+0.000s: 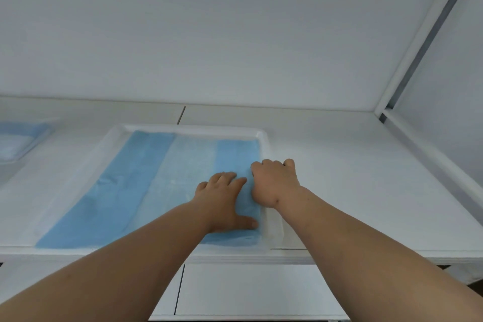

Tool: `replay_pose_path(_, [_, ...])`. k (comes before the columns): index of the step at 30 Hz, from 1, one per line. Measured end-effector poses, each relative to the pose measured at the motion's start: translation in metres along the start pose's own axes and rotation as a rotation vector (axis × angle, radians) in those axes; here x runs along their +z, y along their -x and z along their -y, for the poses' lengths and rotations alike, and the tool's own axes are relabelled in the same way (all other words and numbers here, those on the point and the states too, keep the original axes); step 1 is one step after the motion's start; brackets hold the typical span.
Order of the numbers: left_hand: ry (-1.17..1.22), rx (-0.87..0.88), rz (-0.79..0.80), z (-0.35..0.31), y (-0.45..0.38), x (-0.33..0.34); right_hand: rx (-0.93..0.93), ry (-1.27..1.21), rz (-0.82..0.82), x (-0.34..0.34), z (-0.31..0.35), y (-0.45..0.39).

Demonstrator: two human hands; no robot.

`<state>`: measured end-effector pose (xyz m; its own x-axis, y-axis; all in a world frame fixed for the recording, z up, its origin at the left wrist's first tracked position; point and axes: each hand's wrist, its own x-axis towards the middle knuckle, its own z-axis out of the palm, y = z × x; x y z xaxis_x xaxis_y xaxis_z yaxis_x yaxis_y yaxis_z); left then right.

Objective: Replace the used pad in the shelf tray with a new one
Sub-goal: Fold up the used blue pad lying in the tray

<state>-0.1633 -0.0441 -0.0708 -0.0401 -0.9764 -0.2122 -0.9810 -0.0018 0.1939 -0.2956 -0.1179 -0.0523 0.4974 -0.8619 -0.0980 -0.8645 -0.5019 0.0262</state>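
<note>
A white tray (115, 136) lies on the white shelf, reaching to the shelf's front edge. A blue pad with a pale middle band (136, 185) covers the tray's floor. My left hand (224, 198) presses flat on the pad's right part, fingers spread and thumb pointing right. My right hand (274, 180) sits at the tray's right side with its fingers curled over the pad's right edge, where the pad meets the tray's rim. Whether those fingers pinch the pad is hidden by the hand itself.
A second white tray with a blue pad (18, 138) shows partly at the far left on the same shelf (352, 178). The shelf's white frame post (423, 42) runs up at the right. White panels (248, 290) stand below the shelf edge.
</note>
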Motion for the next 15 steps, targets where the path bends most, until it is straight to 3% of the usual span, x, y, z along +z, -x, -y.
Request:
replay_pose_path(3, [0.06,0.0,-0.06,-0.01,0.009,-0.004,-0.015,-0.054,0.049,-0.001,-0.002,0.007])
replay_pose_path(7, [0.164,0.054,0.067,-0.025,0.02,-0.012,-0.048,-0.098,0.125,-0.002,-0.001,0.015])
replay_pose_path(15, [0.185,0.123,0.102,-0.037,0.042,-0.011,-0.09,-0.026,0.044,0.003,0.0,0.03])
